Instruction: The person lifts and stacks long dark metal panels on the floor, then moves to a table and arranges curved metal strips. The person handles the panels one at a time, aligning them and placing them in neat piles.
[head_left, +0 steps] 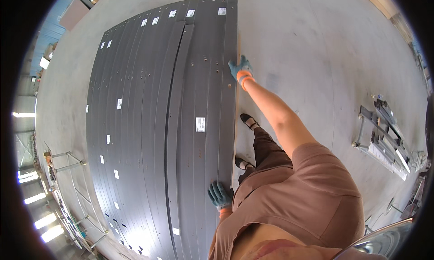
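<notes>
Long dark grey metal beams (190,160) lie side by side in a wide stack, with small white labels and drilled holes on their faces. My left hand (219,195), in a blue-grey glove with an orange cuff, rests flat on the near beams, fingers stretched out. Farther up the stack's right edge is my right hand (242,68), gloved alike, its arm reaching out. Its thumb side touches the outermost beam's edge while the fingers stand apart from it. One narrow beam (181,70) lies slightly askew on top, with a dark gap beside it.
Concrete floor (312,47) surrounds the stack. My feet in dark shoes (248,120) stand close to its right edge. A rack holding metal profiles (386,135) is at the right. On the left stands a metal tube frame (77,187). A brown board (74,14) is at the far left.
</notes>
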